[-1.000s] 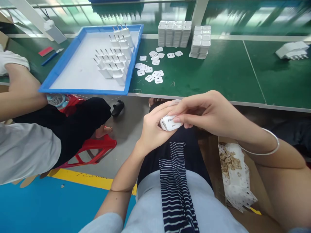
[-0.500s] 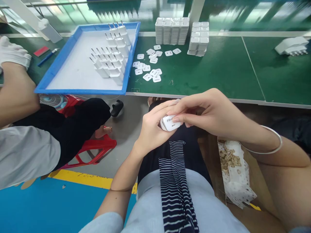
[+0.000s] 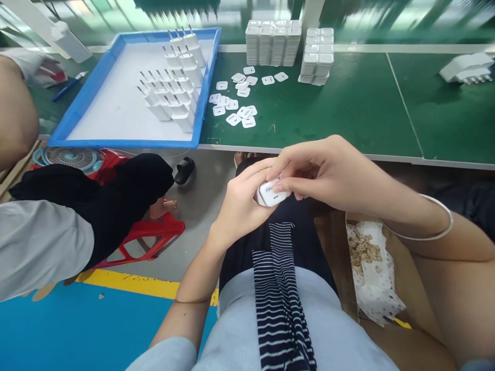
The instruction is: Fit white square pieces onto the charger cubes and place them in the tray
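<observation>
My left hand (image 3: 243, 198) is wrapped round a white wall charger (image 3: 273, 196), whose end face with printed letters and a small slot points toward me. My right hand (image 3: 309, 178) closes on the same charger: the thumb presses on its face and the index finger lies at its far edge. The charger's sides and any prongs are hidden in my palm. Beyond my hands, loose white face plates (image 3: 243, 112) with slots are scattered on the green table (image 3: 359, 108).
A blue-rimmed tray (image 3: 127, 143) at left bears several white plug chargers (image 3: 174, 98), prongs up. White stacked trays (image 3: 274, 46) stand at the back; white plug pieces (image 3: 467, 68) lie far right. A co-worker's gloved hand (image 3: 44, 69) is at left. A cardboard box (image 3: 415, 293) with scraps sits below right.
My right fingers have shifted slightly on the charger's face, both hands still holding it. The co-worker's gloved hand has moved right and now covers part of the red piece beside the blue pen.
</observation>
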{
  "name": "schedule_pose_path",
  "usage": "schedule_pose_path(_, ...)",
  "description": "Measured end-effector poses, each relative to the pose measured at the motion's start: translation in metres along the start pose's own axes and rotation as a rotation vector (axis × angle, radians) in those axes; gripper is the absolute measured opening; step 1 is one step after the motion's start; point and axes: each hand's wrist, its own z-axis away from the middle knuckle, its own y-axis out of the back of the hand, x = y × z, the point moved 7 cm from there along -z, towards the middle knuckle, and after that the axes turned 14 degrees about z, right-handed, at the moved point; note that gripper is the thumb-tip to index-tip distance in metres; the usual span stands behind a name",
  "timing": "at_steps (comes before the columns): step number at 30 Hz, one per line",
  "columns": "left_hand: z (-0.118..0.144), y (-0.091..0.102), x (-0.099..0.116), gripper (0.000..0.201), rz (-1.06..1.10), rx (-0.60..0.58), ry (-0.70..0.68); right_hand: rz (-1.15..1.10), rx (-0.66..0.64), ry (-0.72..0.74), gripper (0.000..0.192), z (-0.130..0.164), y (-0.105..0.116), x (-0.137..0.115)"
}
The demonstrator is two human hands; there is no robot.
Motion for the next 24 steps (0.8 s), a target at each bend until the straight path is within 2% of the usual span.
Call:
schedule_pose_path(6,0.002,-0.002,-0.001,0.033,-0.055,-0.018,-0.028,0.006,-0.005,-0.060,0.023,-0.002,0.000,0.005)
schedule_pose_path(24,0.004,-0.006,-0.004,0.033,-0.079,-0.060,-0.031,-0.201,0.050,-0.084,0.030,-0.003,-0.006,0.023)
